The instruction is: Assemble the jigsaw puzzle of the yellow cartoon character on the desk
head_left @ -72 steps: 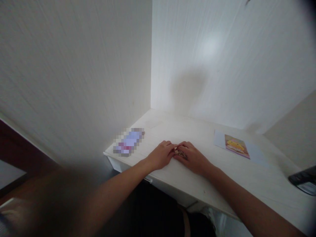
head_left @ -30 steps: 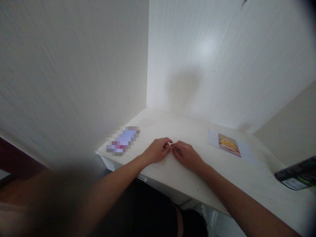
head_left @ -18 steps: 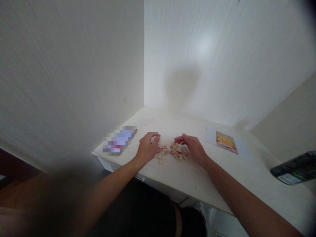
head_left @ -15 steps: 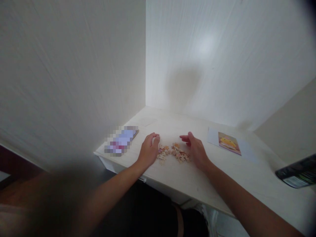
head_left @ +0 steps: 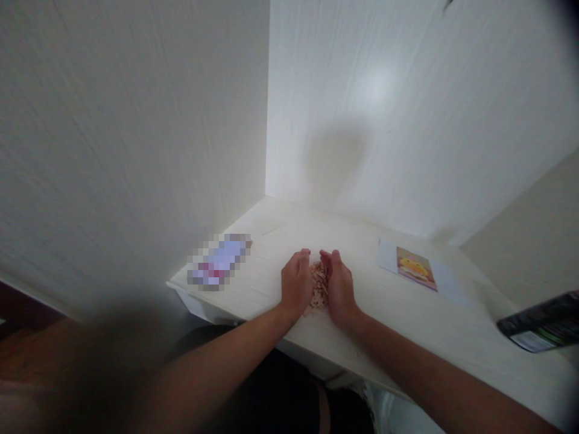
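A heap of small jigsaw puzzle pieces (head_left: 319, 289) is squeezed into a narrow pile on the white table (head_left: 271, 241). On its left side my left hand (head_left: 296, 283) stands on edge, palm inward, against the pieces. From the right, my right hand (head_left: 341, 286) faces it the same way, also against the pile. Both hands are slightly cupped with the fingers stretched forward, and neither grips a piece. The fingertips come close together at the far end, and part of the heap is hidden behind the palms.
A pixelated phone-like object (head_left: 221, 259) lies near the table's left edge. To the right is a sheet with a picture of a yellow figure (head_left: 416, 268). A dark container (head_left: 540, 322) with a white label is at the far right. Pale walls (head_left: 335, 90) enclose the table's back.
My hands have moved toward each other. The loosely spread puzzle pieces between them are now pushed into one tighter, taller heap. The view has shifted slightly.
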`<state>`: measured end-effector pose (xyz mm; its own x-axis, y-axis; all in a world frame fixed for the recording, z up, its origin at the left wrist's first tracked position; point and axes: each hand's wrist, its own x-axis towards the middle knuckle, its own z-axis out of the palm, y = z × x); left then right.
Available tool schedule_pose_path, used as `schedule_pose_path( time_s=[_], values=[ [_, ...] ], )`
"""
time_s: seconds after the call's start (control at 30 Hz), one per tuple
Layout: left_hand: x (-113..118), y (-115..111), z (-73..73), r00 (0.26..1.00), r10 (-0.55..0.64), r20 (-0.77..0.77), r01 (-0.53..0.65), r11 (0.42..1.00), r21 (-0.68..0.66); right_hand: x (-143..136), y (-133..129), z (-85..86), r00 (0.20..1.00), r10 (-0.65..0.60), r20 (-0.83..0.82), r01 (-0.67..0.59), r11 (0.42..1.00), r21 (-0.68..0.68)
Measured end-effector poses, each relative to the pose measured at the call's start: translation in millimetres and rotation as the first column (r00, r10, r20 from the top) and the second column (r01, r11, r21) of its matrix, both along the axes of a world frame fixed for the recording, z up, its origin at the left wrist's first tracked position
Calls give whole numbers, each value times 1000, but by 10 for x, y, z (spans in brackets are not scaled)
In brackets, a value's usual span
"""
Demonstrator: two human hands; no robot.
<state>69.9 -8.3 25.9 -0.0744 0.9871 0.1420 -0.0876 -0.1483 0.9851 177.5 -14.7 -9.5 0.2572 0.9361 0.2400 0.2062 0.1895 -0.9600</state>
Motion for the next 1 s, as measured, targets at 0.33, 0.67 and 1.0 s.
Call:
schedule_pose_path(
  time_s=[0.33,0.67,1.0],
  values=[
    [28,136,-14,881,20,472,107,965,-240,-235,105,166,916,-133,-379,109,990,-84],
    [-40,184,96,746,-183,641,340,931,-130,-303,280,211,880,-172,-443,162,985,-61],
    [-464,507,144,939,-343,28,340,936,95,274,286,273,998,-43,-54,44,999,23]
  ],
)
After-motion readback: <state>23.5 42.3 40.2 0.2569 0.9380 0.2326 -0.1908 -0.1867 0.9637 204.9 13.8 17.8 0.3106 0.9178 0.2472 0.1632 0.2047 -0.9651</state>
